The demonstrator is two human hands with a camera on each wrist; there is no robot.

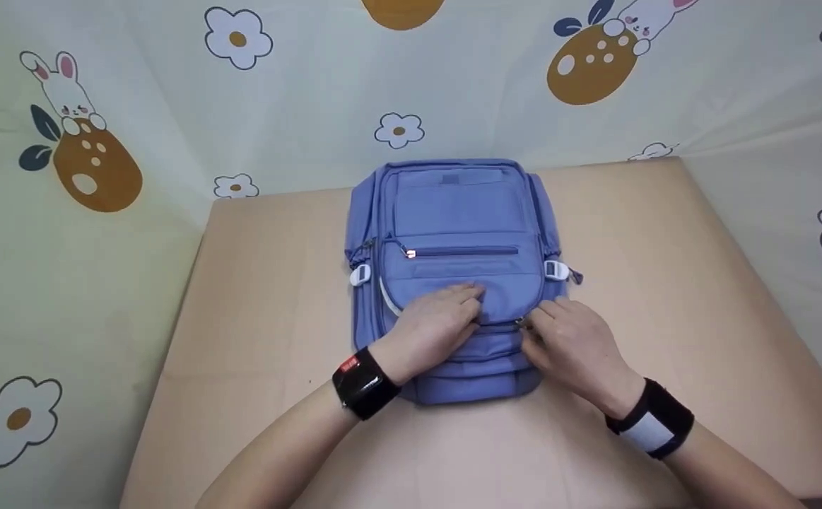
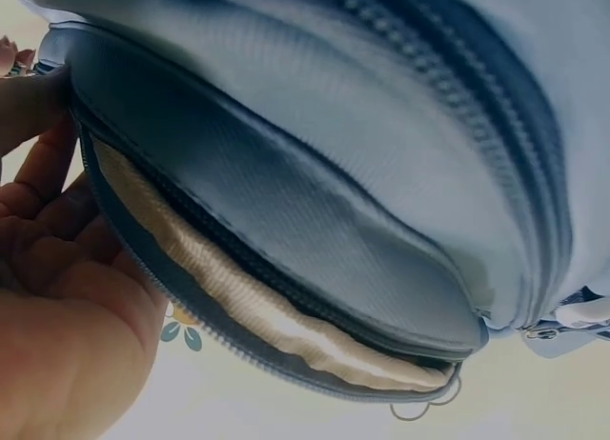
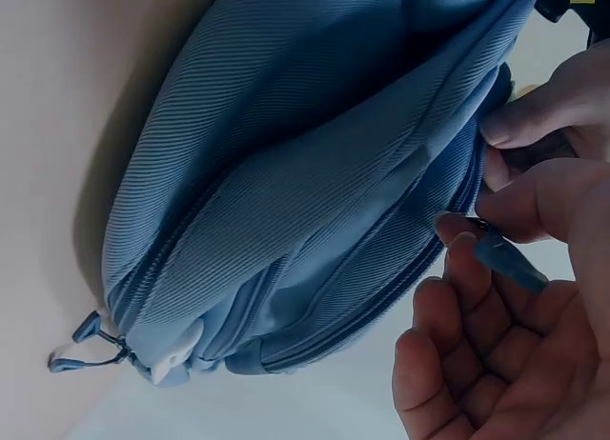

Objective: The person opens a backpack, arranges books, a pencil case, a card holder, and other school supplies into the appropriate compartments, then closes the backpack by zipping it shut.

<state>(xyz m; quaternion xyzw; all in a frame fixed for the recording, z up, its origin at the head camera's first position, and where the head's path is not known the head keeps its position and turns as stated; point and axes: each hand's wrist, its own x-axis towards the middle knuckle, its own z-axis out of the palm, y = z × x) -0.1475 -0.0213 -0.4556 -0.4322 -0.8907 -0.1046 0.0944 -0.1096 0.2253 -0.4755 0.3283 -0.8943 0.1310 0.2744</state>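
A blue backpack (image 1: 464, 208) lies on its back, front side up. Its front pocket is partly unzipped, and a beige lining (image 2: 257, 307) shows through the gap in the left wrist view. My left hand (image 1: 439, 325) pinches the pocket's edge near the zipper, thumb on one side and fingers on the other. At the right end of that zipper, my right hand (image 1: 573, 343) pinches the blue zipper pull (image 3: 510, 259) between thumb and index finger, with the other fingers loosely curled. Both hands are close together in the right wrist view.
The backpack rests on a light brown tabletop (image 1: 262, 297). White side buckles (image 1: 556, 270) sit at its left and right. Another zipper pull (image 3: 86, 345) hangs off its side. A patterned cloth (image 1: 312, 92) with rabbits and flowers rises behind and beside the table.
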